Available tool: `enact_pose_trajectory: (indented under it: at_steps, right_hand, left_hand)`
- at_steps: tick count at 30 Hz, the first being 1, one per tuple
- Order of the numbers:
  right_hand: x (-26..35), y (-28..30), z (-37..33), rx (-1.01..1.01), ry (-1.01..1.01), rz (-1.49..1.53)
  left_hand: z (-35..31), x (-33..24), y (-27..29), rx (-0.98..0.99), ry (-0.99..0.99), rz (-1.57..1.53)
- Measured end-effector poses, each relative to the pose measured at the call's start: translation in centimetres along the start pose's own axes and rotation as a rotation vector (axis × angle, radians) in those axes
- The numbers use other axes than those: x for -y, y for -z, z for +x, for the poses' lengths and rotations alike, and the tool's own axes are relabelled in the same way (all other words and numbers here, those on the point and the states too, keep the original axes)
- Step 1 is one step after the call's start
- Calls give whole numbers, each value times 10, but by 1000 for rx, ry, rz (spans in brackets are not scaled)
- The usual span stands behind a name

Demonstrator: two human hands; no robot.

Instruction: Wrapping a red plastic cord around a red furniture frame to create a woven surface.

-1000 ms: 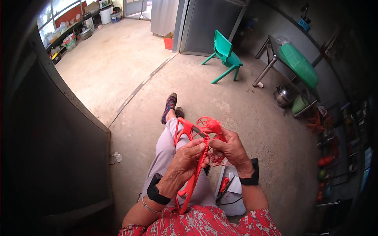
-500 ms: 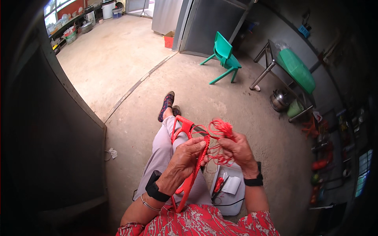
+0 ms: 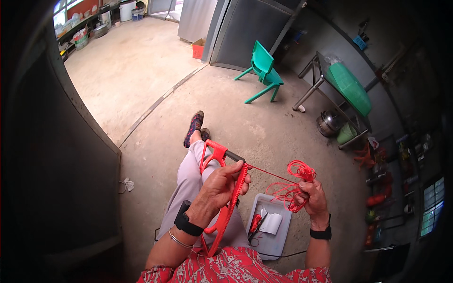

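We hold a red frame (image 3: 222,198) upright over the lap, left hand (image 3: 222,185) wrapped round its bar, fingers (image 3: 238,177) curled tight on it. Right hand (image 3: 312,200) sits well apart to the right, fingers pinching a bunch of red cord (image 3: 291,185). One strand runs taut from frame to bunch. Below and between the hands, a grey tray (image 3: 278,236) on the floor.

A smooth, glossy red plastic frame (image 3: 225,198) is gripped by the left hand (image 3: 222,186), thin red cord (image 3: 290,186) is bunched in the right hand (image 3: 311,200) — above a matt grey plastic tray (image 3: 278,236) — on rough concrete floor (image 3: 264,127).
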State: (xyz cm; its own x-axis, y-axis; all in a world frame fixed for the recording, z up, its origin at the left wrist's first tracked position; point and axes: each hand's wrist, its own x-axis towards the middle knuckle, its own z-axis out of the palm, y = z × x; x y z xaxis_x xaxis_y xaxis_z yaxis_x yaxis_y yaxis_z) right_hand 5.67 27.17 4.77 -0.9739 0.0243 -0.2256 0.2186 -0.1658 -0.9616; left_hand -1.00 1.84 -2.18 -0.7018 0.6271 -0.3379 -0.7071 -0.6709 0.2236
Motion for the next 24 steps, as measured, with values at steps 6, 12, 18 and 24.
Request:
enact_pose_trajectory:
  at_steps: [6, 12, 18, 24]
  right_hand:
    - [6, -18, -22, -8, 92, -130]
    - [10, -13, -2, -42, 8, -130]
    - [17, -7, 69, 5, -10, -493]
    - [25, -99, 117, 283, 527, -851]
  left_hand:
    - [-11, -12, 1, 95, 6, -53]
    - [-10, -6, 6, 101, -79, -41]
    - [-11, -4, 9, 42, -107, 128]
    - [-19, -13, 21, -441, -926, 594]
